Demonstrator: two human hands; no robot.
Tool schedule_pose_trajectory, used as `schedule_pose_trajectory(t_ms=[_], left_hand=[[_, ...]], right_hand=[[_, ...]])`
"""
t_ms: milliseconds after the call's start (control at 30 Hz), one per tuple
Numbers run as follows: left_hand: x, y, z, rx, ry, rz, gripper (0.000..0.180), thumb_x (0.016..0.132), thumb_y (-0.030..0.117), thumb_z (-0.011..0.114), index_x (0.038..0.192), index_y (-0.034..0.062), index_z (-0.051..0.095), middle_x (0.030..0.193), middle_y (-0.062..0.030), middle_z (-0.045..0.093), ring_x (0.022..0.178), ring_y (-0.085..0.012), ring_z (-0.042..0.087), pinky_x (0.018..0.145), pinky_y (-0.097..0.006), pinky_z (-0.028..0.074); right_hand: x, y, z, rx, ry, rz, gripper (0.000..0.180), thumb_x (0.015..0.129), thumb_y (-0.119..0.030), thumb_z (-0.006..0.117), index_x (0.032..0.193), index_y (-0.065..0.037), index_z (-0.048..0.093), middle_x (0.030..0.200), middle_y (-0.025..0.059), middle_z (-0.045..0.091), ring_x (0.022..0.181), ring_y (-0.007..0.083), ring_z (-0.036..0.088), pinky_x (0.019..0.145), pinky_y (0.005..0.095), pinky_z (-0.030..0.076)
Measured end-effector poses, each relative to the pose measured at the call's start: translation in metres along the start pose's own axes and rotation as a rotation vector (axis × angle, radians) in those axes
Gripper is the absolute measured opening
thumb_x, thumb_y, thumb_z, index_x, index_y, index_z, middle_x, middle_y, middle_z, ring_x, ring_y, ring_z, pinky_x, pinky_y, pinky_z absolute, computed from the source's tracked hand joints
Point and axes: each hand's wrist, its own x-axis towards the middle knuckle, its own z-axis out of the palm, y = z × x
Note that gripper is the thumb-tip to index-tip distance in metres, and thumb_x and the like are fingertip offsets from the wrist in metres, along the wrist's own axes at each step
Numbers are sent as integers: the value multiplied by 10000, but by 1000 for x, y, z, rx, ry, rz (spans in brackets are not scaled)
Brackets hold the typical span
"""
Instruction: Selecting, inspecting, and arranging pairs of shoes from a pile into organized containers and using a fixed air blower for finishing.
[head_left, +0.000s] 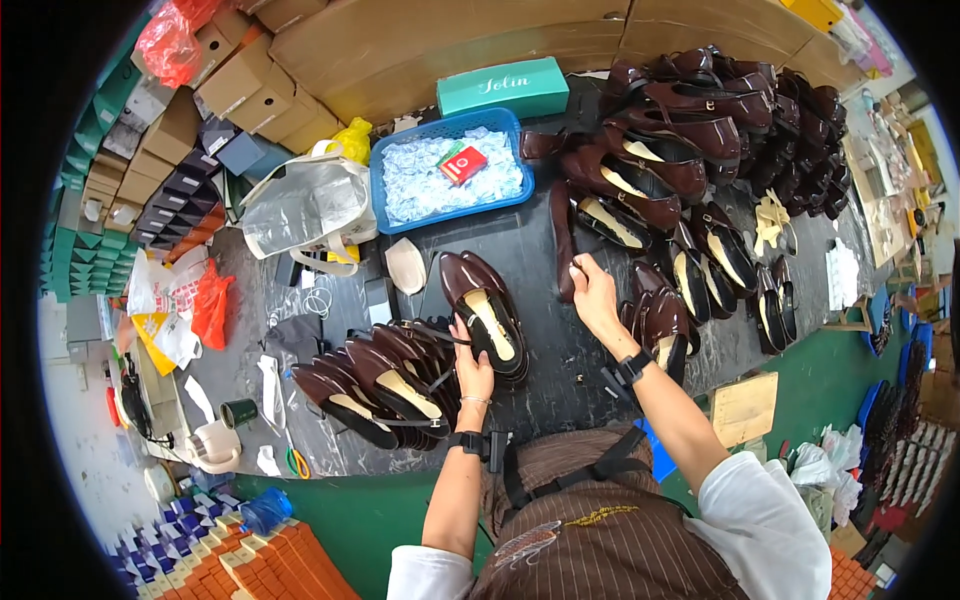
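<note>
Glossy dark maroon strapped shoes with cream insoles cover much of the dark tabletop (540, 410). In the middle, my left hand (473, 372) is closed on the left edge of a shoe (463, 278), which lies on a small stack with its toe pointing away from me. Further right, my right hand (597, 298) pinches the near end of another shoe (564, 235), seen narrow and side-on. Left of my left hand lies a tight row of similar shoes (370, 365). A large heap of them (690, 130) rises beyond my right hand.
A blue plastic basket (378, 190) of crumpled clear packets stands at the back, before a teal box (503, 88). Left are a white-and-silver bag (305, 215), orange-handled scissors (298, 462) and a red plastic bag (211, 305). More shoes (770, 310) sit near the right edge.
</note>
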Motion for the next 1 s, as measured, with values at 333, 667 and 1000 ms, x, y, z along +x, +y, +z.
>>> schedule_pose_trajectory(t_ms=[333,667,1000], left_hand=[[8,-31,-14,-561,-87,-288,702,811,-11,499,1479,109,323,1483,-62,378,1382,-202,310,1114,-319,231],[-4,-22,-5,-135,6,-135,611,814,-23,581,1384,-30,362,1268,-223,545,1163,-306,540,1015,-356,387],[-3,-7,5,-51,47,-102,659,819,-38,547,1425,-38,288,1301,-272,496,1192,-391,502,1021,-388,369]], right_hand=[[-72,-72,44,-18,-97,-723,170,810,-64,588,973,-26,617,837,110,634,763,316,592,775,406,464],[-24,-37,14,-230,55,-458,170,738,-43,558,894,-42,627,1011,152,614,959,348,553,835,466,432],[49,91,2,-1042,74,40,276,795,-186,531,908,11,688,1183,196,545,1231,390,420,1113,543,184]])
